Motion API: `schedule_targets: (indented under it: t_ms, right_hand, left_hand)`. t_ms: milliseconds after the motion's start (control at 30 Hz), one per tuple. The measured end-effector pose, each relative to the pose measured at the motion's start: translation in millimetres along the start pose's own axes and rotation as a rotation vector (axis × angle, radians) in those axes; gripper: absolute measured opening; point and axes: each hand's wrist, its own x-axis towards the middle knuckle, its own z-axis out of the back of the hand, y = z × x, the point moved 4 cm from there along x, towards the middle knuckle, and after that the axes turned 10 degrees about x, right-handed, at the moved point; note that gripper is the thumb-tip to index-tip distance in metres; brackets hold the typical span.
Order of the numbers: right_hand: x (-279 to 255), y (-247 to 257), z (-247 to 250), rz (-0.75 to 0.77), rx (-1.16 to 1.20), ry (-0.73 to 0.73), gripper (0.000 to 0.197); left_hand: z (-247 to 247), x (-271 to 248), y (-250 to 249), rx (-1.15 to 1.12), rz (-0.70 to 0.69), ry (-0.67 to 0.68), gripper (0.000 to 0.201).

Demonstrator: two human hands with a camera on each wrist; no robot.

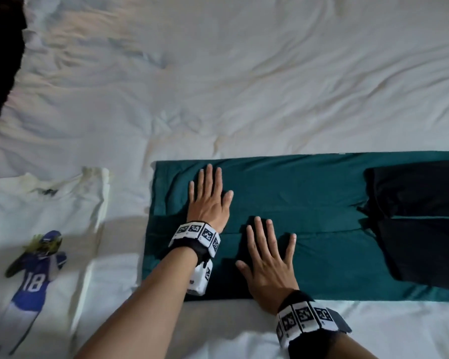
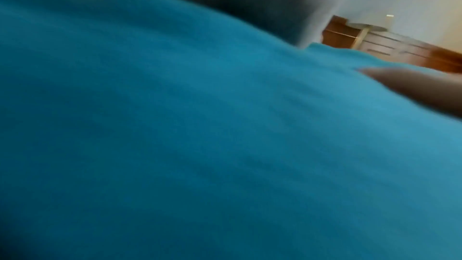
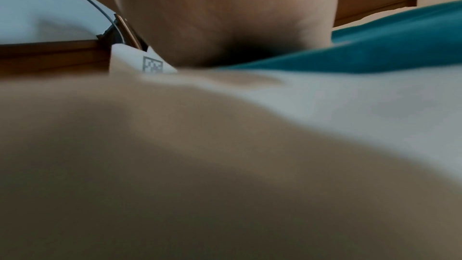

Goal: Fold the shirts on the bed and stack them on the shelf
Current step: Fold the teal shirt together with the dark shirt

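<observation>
— Where are the hands?
— Both reach forward, palms down. The left hand lies flat, fingers straight and slightly spread.
— And the other?
— The right hand lies flat too, nearer the body, fingers spread.

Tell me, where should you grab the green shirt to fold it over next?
Probably by the short left edge of the green shirt, one corner in each hand. It lies as a long flat strip running left to right, and the left hand and right hand already rest flat near that end. The right end carries a black garment, so coming from the left looks easier.
</observation>
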Motion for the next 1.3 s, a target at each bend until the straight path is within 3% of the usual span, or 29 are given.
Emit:
schedule_targets:
  t_ms: [100, 200, 267, 333, 400, 467, 567, 667, 700, 767, 833, 867, 967, 1067, 1200, 1300]
  right_hand:
    - [0, 39, -5, 0.135, 0.032, 0.022, 0.085]
    - [-2, 93, -22, 0.380, 0.006, 0.136, 0.104]
    - [0, 124, -34, 0.437, 0.003, 0.210, 0.103]
    - [7, 144, -40, 0.378, 0.044, 0.251, 0.081]
    - [14, 154, -35, 0.310, 0.116, 0.176, 0.041]
    - [17, 152, -27, 0.216, 0.281, 0.162, 0.018]
    - [8, 129, -7, 0.055, 0.575, 0.111, 0.022]
    - [-13, 83, 34, -0.103, 0.897, -0.128, 0.017]
    - [-18, 64, 44, -0.171, 0.959, -0.186, 0.019]
    - [-25, 31, 57, -0.281, 1.039, -0.211, 0.019]
    - [-26, 6, 63, -0.323, 1.061, -0.212, 0.006]
    - [-26, -4, 64, -0.340, 1.040, -0.225, 0.009]
    - [-31, -35, 63, -0.442, 1.002, -0.251, 0.026]
    - [-47, -66, 70, -0.462, 1.018, -0.311, 0.024]
    - [-75, -111, 97, -0.490, 1.128, -0.446, 0.013]
    - [-100, -160, 118, -0.584, 1.234, -0.561, 0.017]
  left_hand:
    - [16, 3, 55, -0.005, 0.114, 0.021, 0.063]
    - [41, 14, 79, -0.008, 0.099, -0.120, 0.052]
    - [50, 24, 89, -0.021, 0.063, -0.133, 0.045]
    - [54, 33, 96, 0.024, 0.022, -0.071, 0.045]
    - [64, 39, 98, 0.074, 0.034, -0.008, 0.040]
    - [78, 41, 95, -0.015, 0.062, 0.095, 0.036]
    - [104, 44, 74, -0.322, 0.008, 0.257, 0.042]
    - [131, 45, 29, -0.581, -0.032, 0.321, 0.020]
    - [137, 44, 12, -0.708, 0.007, 0.385, 0.020]
    - [140, 38, -24, -0.972, 0.092, 0.634, 0.034]
    - [138, 38, -55, -0.949, 0.061, 0.739, 0.030]
    - [135, 40, -68, -0.843, 0.026, 0.704, 0.023]
    - [135, 52, -96, -0.310, -0.091, 0.430, 0.013]
    - [147, 57, -124, 0.002, -0.154, 0.270, 0.011]
    - [157, 66, -189, -0.064, -0.235, 0.169, 0.025]
    - [162, 68, -258, -0.322, -0.319, 0.214, 0.024]
